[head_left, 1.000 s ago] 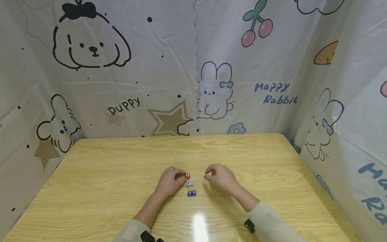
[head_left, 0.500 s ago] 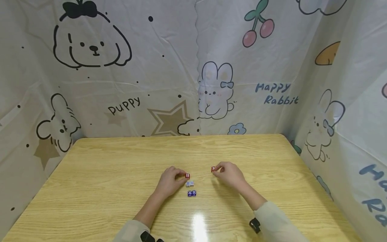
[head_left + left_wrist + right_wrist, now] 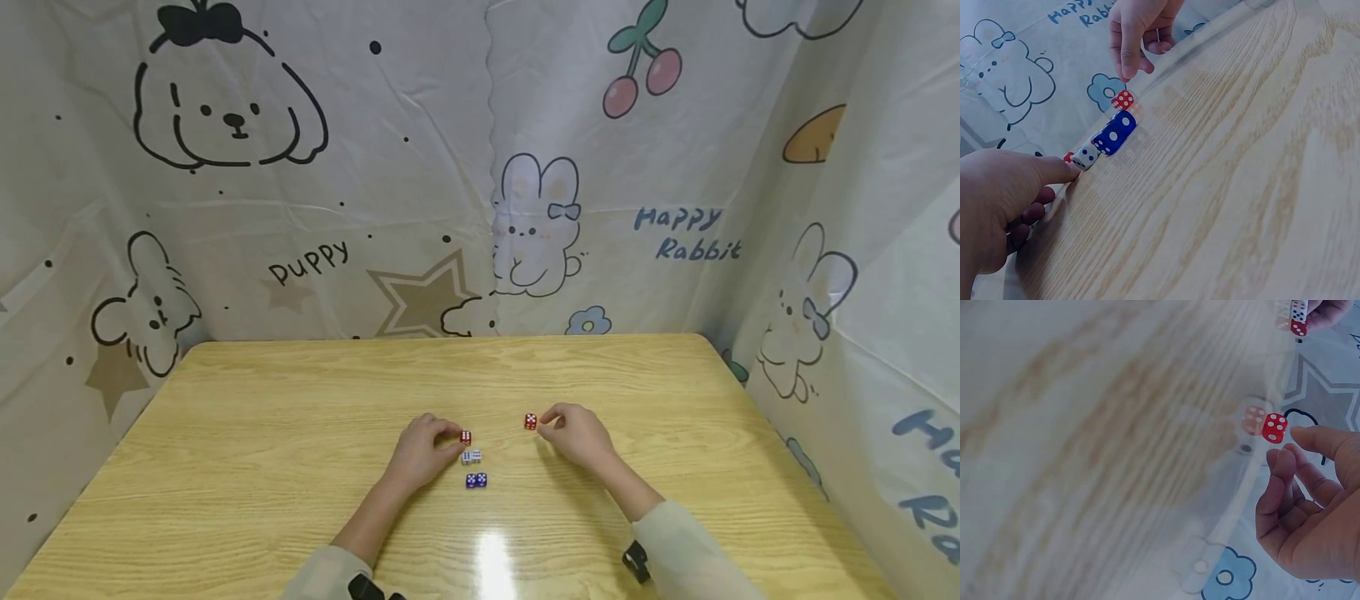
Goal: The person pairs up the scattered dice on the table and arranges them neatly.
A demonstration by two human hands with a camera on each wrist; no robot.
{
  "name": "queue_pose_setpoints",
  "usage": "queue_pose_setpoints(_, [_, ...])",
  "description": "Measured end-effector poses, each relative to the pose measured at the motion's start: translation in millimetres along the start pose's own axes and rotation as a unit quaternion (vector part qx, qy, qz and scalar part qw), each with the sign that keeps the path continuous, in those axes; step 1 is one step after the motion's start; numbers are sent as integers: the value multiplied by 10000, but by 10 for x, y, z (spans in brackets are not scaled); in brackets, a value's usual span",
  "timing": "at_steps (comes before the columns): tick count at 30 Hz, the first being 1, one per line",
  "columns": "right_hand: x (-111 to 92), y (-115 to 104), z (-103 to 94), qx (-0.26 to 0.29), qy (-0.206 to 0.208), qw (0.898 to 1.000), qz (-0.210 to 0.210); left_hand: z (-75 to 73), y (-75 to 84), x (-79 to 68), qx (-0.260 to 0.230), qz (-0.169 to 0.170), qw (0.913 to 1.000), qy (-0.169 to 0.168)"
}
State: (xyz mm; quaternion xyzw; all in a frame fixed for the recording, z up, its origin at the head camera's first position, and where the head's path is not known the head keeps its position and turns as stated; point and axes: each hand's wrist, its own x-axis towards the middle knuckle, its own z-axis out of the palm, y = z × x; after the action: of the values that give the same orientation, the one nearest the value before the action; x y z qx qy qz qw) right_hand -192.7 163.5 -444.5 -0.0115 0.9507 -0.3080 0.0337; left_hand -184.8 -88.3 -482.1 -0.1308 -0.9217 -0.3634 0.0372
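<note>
In the head view, the left hand (image 3: 420, 450) pinches a small red die (image 3: 466, 437) with thumb and index finger at its left side. Just in front of that die, two white dice (image 3: 471, 457) stand side by side. Nearer the person, two blue dice (image 3: 476, 480) form another pair. Farther right, a second red die (image 3: 531, 422) sits alone on the table. Beside it on the right is the right hand (image 3: 579, 435), its fingers loosely bent, holding nothing. In the right wrist view a small gap separates its fingertips from the red die (image 3: 1275, 428).
All the dice lie on a light wood-grain table (image 3: 300, 400). A patterned white cloth (image 3: 420, 192) hangs behind the table and along both sides. Light reflects off the table's near part. Black straps (image 3: 636, 562) show by both sleeves.
The right hand has moved rightward and let go of the second red die, which was hidden by the hand at first. The left hand and the other dice have stayed put.
</note>
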Motion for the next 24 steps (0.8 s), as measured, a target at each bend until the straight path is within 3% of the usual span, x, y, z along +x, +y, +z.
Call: queue_pose_setpoints(24, [120,-17,103,-31,26,10000,25,4,-13,10,58,64,10000,22])
